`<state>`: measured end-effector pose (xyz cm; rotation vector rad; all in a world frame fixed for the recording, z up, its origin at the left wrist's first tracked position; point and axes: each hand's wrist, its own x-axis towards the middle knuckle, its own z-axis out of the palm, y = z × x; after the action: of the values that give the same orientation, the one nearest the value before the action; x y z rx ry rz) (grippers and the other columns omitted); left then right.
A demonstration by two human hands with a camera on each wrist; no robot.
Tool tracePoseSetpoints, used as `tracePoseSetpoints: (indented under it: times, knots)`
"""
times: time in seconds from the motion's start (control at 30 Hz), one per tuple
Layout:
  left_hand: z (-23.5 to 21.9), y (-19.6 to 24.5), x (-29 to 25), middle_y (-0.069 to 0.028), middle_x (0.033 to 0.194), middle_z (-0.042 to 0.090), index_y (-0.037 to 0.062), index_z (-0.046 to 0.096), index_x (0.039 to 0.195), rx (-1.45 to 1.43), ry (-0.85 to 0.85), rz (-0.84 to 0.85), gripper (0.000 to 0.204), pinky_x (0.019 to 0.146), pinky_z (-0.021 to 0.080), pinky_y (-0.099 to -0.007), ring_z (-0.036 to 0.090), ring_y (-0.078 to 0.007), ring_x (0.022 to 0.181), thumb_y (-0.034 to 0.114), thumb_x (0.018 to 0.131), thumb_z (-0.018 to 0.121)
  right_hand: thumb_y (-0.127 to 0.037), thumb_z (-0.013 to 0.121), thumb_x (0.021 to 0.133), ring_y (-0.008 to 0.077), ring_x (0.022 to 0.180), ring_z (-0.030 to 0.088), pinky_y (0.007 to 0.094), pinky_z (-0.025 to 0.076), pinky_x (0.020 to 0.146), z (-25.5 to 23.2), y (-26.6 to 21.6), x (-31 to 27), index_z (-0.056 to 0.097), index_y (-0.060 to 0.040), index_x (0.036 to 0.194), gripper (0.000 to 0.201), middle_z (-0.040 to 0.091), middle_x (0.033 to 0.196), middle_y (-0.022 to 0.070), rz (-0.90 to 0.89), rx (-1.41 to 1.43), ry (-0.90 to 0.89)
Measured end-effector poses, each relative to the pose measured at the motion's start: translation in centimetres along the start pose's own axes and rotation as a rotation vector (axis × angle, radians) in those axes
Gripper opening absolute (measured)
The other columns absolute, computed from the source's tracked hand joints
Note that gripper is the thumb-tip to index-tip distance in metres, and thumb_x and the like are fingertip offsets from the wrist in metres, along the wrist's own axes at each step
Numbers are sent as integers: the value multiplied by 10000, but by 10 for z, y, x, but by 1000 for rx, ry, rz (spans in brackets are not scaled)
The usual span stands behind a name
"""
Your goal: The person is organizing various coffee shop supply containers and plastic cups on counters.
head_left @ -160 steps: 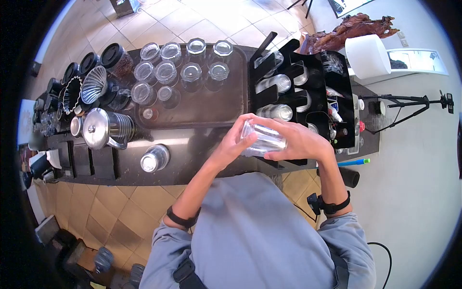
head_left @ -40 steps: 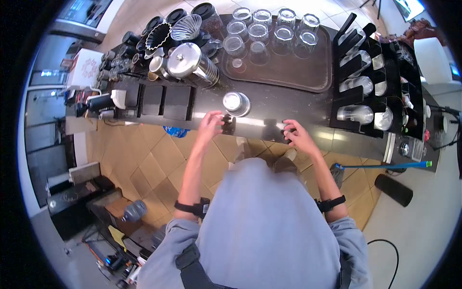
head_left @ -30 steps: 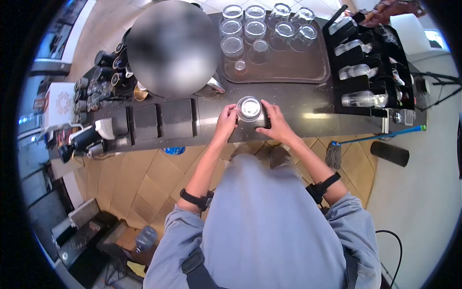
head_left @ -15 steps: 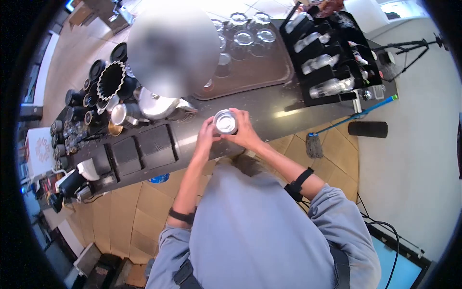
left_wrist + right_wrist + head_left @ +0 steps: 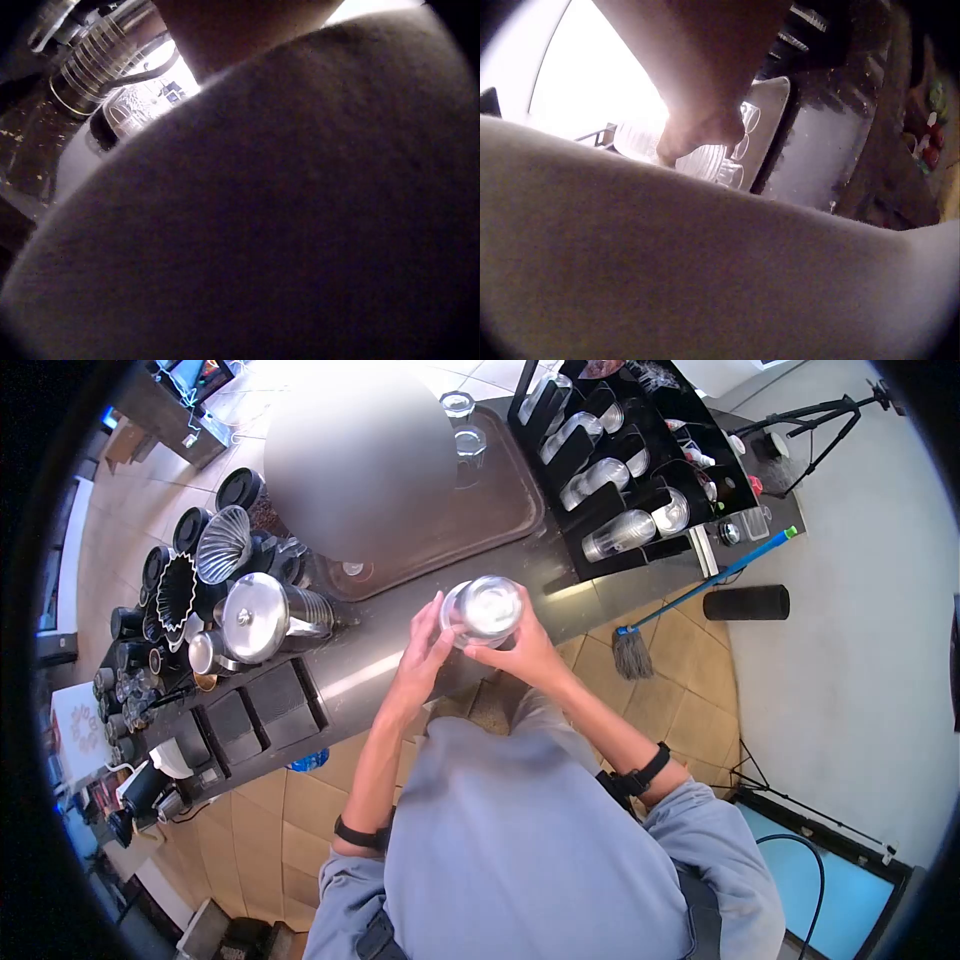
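Steady the clear container (image 5: 490, 607) just above frame centre — gripped between left hand (image 5: 424, 647) and right hand (image 5: 526, 647). Press evenly from opposite sides to avoid slipping.

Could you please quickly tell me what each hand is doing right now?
Left hand: holding the side of the clear cups.
Right hand: holding the same cups from the other side.
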<state>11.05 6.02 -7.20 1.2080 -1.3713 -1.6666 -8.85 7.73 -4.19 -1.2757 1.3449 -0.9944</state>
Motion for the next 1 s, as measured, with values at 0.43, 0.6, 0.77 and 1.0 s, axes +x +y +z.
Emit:
tracePoseSetpoints:
  times: [0.43,0.6,0.77,1.0]
  knots:
    - [172,106,78,-121,1488,414,130,193,1574,-756,47,223,1214,1149,414,-482,441,-308,1399,402,648,930,-371,883,761,256,1304,419,391,343,1137,-171,-48,25,376,-30,1472,938,451,1354,127,-28,161,-228]
    - [191,113,89,-111,1390,489,116,268,1523,-762,53,238,1107,1126,442,-444,500,-268,1332,230,630,912,-339,904,737,270,1319,438,412,408,1095,-222,-50,45,369,-51,1494,971,426,1373,144,-266,-34,-287]
    - [182,108,97,-89,1330,508,99,316,1474,-635,85,320,1020,1076,448,-384,516,-224,1275,187,638,893,-182,882,767,235,1261,535,389,441,1076,-252,-97,51,345,-77,1507,920,501,1361,124,-205,248,-258]
    - [176,105,110,-81,1312,503,97,357,1440,-490,-21,364,959,1071,427,-369,505,-207,1267,182,644,884,-38,773,854,208,1209,594,362,493,1022,-276,-98,55,376,-62,1459,724,597,1324,153,-147,253,-290]
